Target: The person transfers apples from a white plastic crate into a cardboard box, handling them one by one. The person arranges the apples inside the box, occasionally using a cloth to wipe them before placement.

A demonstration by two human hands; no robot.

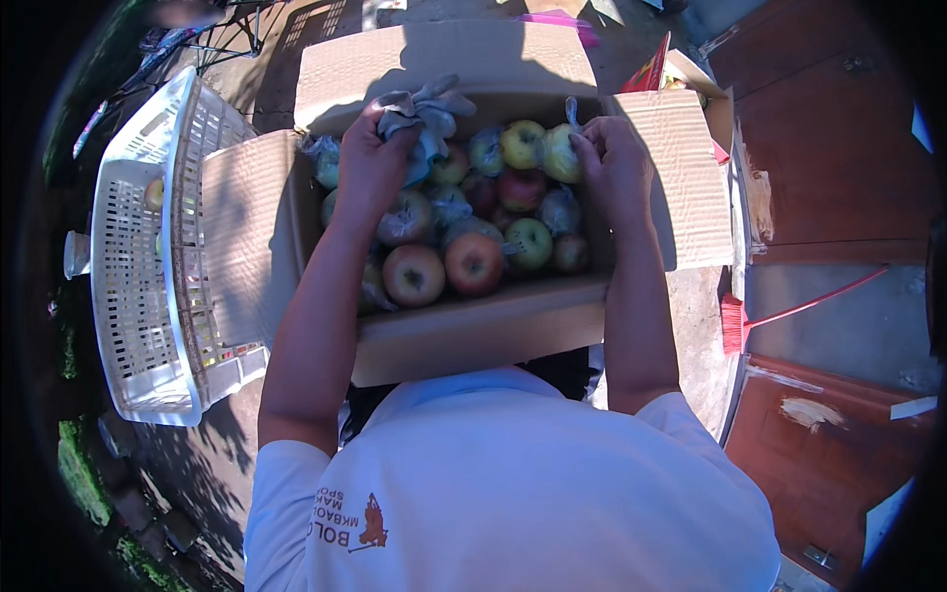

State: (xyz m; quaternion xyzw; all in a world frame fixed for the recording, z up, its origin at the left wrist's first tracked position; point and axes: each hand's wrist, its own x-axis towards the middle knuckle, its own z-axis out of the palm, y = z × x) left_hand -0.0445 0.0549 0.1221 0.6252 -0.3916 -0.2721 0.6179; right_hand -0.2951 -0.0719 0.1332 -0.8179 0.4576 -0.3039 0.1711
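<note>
An open cardboard box filled with apples stands right before me. My left hand grips a crumpled pale fabric glove above the box's left part. At the box's far right, the fingers of my right hand pinch the clear plastic wrap around a yellow-green apple. Beside that one lies a yellow apple. Nearer to me are two reddish apples and a green apple. Several others are wrapped in clear plastic, such as one wrapped apple below my right hand.
A white plastic basket with some fruit inside stands at the left, partly under a box flap. Another carton sits behind the right flap. A red broom and brown doors are at the right. A folding chair stands far left.
</note>
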